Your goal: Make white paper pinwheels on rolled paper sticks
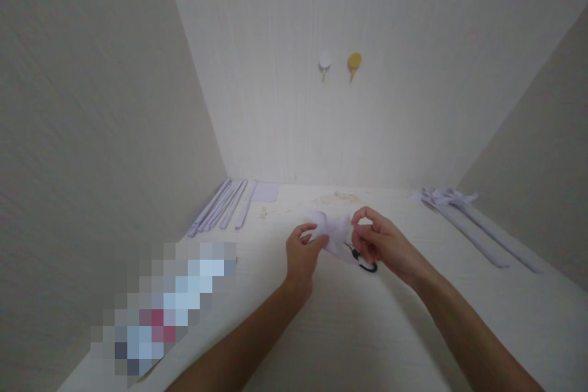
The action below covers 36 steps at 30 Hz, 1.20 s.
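Note:
My left hand grips a pale lilac folded piece, thumb on top. Whether it is paper or cloth I cannot tell. At the piece's right edge, the thumb and fingers of my right hand are pinched together. What sits between those fingertips is too small to make out. Just under my right hand a black curved handle lies on the table, its other end partly hidden by the hand and the lilac piece.
Several rolled lilac strips and a flat lilac square lie back left. Two long lilac rolls with petal-like ends rest at right. Thin tan bits are scattered behind my hands. A blurred-out object lies front left. Walls enclose the table.

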{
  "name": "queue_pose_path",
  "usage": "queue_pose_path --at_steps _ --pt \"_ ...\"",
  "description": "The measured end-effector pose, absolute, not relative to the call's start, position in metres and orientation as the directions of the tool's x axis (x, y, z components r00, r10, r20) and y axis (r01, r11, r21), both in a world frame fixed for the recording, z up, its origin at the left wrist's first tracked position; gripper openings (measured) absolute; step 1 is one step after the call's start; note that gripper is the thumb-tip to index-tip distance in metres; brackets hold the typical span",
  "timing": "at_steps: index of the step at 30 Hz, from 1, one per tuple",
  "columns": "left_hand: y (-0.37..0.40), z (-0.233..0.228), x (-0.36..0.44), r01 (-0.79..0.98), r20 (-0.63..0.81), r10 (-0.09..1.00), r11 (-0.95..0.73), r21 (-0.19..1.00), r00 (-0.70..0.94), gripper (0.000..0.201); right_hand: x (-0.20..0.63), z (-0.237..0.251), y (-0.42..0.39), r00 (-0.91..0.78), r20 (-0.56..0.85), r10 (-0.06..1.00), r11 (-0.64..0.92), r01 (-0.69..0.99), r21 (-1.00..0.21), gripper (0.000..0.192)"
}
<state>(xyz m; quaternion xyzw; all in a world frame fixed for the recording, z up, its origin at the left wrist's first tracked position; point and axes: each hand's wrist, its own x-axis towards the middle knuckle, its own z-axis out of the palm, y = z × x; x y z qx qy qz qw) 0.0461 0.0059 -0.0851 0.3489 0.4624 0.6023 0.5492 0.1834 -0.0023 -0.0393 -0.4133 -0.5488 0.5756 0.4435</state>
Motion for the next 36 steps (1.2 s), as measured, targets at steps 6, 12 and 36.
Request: queue_pose_path --at_steps 6,12,36 --pt "-0.001 -0.099 0.043 -0.256 -0.143 0.982 0.108 0.961 -0.121 0.030 0.172 -0.076 -0.015 -0.275 -0.008 0.961 -0.027 -0.065 -0.997 0.012" --pt "-0.015 -0.104 0.032 -0.122 -0.070 0.997 0.065 0.990 -0.040 0.029 0.167 -0.099 -0.034 -0.229 -0.064 0.971 -0.097 -0.137 -0.986 0.025" --pt "-0.024 -0.100 0.028 -0.206 -0.129 0.989 0.111 0.972 -0.076 0.032 0.159 -0.101 -0.048 -0.031 0.572 0.820 0.509 0.499 -0.702 0.010"
